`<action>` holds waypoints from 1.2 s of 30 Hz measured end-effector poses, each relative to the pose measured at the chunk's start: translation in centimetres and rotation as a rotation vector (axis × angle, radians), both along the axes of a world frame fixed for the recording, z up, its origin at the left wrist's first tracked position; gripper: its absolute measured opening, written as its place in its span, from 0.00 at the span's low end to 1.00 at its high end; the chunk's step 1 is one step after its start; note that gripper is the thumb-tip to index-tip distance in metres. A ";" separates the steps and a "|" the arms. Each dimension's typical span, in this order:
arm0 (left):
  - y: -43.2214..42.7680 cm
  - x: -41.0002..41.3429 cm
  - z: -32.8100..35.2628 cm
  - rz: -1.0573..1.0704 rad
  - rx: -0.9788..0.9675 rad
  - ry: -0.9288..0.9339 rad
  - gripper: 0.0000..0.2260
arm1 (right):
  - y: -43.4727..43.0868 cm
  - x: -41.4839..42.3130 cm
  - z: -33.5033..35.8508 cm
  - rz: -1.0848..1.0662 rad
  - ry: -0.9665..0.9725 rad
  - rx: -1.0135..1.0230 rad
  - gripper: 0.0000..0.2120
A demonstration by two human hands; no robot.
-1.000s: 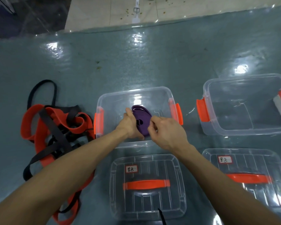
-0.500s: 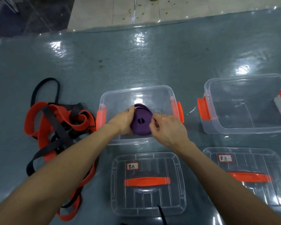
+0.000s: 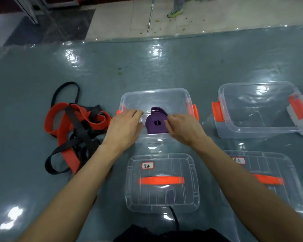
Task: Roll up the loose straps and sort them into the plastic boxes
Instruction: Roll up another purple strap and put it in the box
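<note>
A rolled purple strap [image 3: 155,124] lies inside the middle clear box [image 3: 154,90], near its front wall, with a loose end looping up behind it. My right hand [image 3: 184,130] pinches the roll's right edge with its fingertips. Over the box's left rim, my left hand [image 3: 124,126] hovers with relaxed fingers, apart from the roll. To the left of the box, loose red straps [image 3: 59,110] and black straps [image 3: 80,130] lie tangled in a pile on the floor.
A second clear box [image 3: 255,84] with orange latches stands at the right, holding nothing. Two labelled lids [image 3: 187,172] [image 3: 269,165] with orange handles lie in front of the boxes. A black strap end [image 3: 173,217] trails near my body. Someone's shoe shows far off.
The purple roll has gone down into the middle box. My left hand has let go of it and drawn left; my right hand stays at the roll.
</note>
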State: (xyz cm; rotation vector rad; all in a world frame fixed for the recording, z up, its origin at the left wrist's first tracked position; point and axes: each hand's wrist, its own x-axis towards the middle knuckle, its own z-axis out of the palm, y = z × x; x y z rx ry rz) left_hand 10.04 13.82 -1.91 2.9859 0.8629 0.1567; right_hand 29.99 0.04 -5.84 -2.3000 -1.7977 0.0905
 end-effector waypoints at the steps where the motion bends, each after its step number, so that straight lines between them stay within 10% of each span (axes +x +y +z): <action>1: -1.0 -1.3 0.4 -0.005 0.034 -0.038 0.11 | -0.7 -0.4 0.5 0.025 -0.020 0.021 0.16; 9: -8.4 -11.5 -5.6 -0.020 0.082 -0.044 0.04 | -12.6 -5.9 -2.4 -0.063 -0.009 0.157 0.08; 16: -11.3 -14.1 -13.4 0.448 -0.458 0.225 0.21 | -18.8 -8.4 -9.8 -0.519 0.224 -0.356 0.19; 24: -10.3 -13.2 -15.4 0.734 -0.833 0.023 0.08 | -18.5 -10.3 -10.7 -0.638 0.337 -0.294 0.12; 36: -10.0 -15.9 -9.2 0.527 -0.540 -0.657 0.13 | -15.9 -9.3 -3.8 -0.535 0.277 0.235 0.08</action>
